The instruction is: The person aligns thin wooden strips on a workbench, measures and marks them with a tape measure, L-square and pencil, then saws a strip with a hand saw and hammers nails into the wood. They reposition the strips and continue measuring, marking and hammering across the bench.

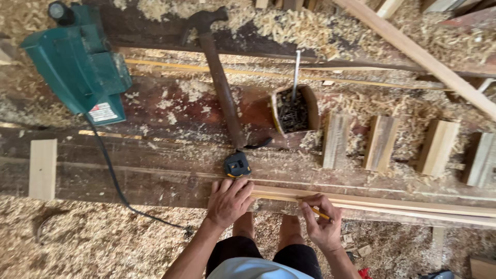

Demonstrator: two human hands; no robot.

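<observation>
Far left, a short pale wood offcut [43, 168] lies flat on the dark workbench [155, 170]; above it a green electric planer [77, 59] rests on the bench, its black cord [111, 170] trailing down into the sawdust [93, 243]; a hammer [217, 77] lies with its head away from the person and its handle running down toward a black-and-yellow tape measure [237, 165]. Left hand [229, 201] lies flat, fingers spread, pressing down on the left end of a long pale wood strip [387, 205]; tape measure just beyond the fingertips. Strip runs along the near edge of the bench, off to the right. Right hand [321, 223] pinches a yellow pencil [320, 213] between thumb and fingers, tip at the strip's near edge; hands near each other, not touching. Behind them, an open cardboard box of nails [294, 111]; a metal rod stands out of it; right of it, four short wood blocks [382, 143] in a row; a long batten [418, 54] slants across the top right.
</observation>
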